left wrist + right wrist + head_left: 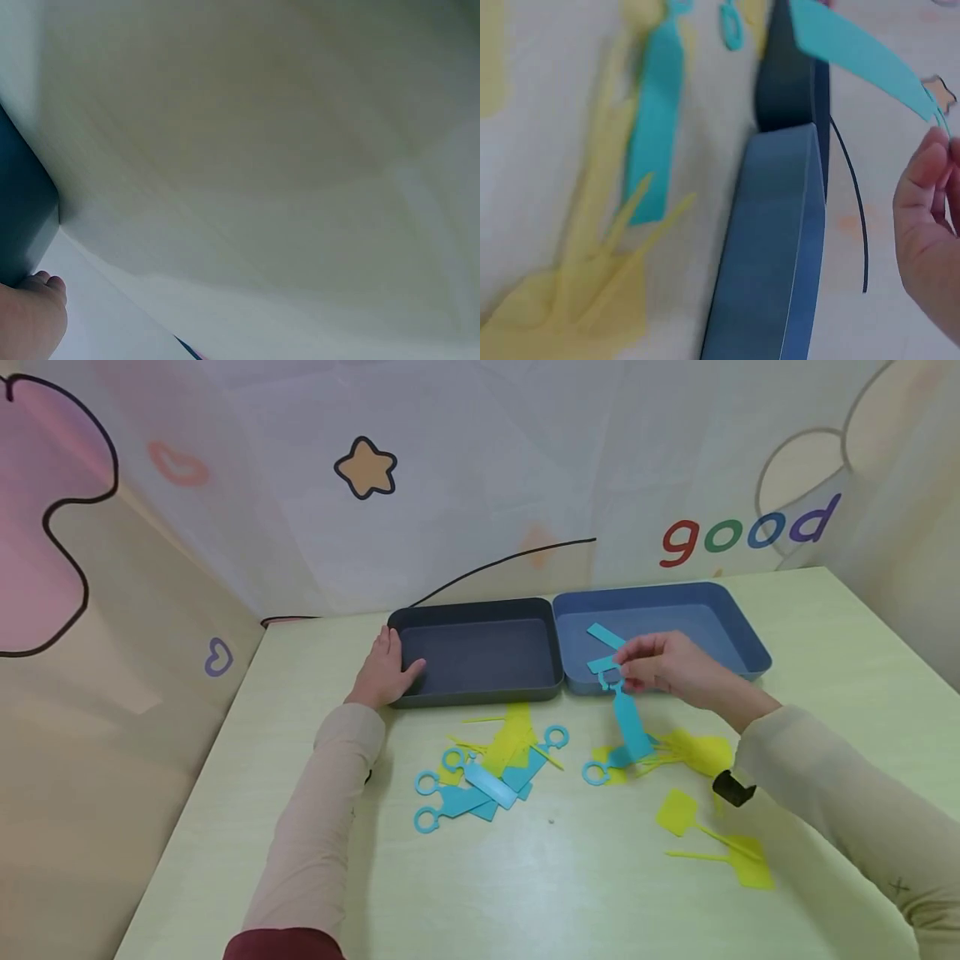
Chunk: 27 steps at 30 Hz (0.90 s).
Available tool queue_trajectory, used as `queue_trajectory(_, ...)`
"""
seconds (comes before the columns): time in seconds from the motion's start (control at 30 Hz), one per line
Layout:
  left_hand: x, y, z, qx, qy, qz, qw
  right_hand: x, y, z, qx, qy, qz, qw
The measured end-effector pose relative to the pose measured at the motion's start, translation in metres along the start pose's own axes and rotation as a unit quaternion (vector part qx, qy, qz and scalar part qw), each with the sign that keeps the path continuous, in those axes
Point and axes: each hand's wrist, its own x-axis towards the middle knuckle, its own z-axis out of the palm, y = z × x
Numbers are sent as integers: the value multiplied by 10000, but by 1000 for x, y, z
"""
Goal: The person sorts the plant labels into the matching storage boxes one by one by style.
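My right hand point(663, 668) pinches a turquoise plastic tag point(632, 722) by its ring end, above the front rim of the blue tray point(756, 652). The tag's flat strip hangs down in the head view; in the right wrist view the turquoise tag point(862, 64) bends away from the fingertips. Two turquoise strips point(606, 636) show inside that tray, partly covered by the hand. My left hand point(382, 668) rests on the left side of the dark tray point(480, 660), fingers straight along the outside and thumb over the rim.
In front of the dark tray lies a pile of turquoise ring-ended tags point(465, 799) and yellow tags point(512, 739). More yellow tags point(701, 752) lie under the right forearm, with two yellow tags point(748, 864) nearer the front. A printed curtain point(480, 485) stands behind the trays.
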Motion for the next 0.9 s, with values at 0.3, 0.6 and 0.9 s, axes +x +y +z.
queue_trajectory(0.3, -2, -1, 0, -10, -17, -18, 10000, 28, -4, -18, 2441, 1581, 116, 9567)
queue_trajectory(0.6, -2, 1, 1, -17, 25, -3, 10000, 41, 11, -40, 3173, 2718, 986, 9032)
queue_trajectory(0.9, 0, 0, 1, -6, 74, -3, 10000, 52, 26, -46, 3209, 3391, 1435, 8726)
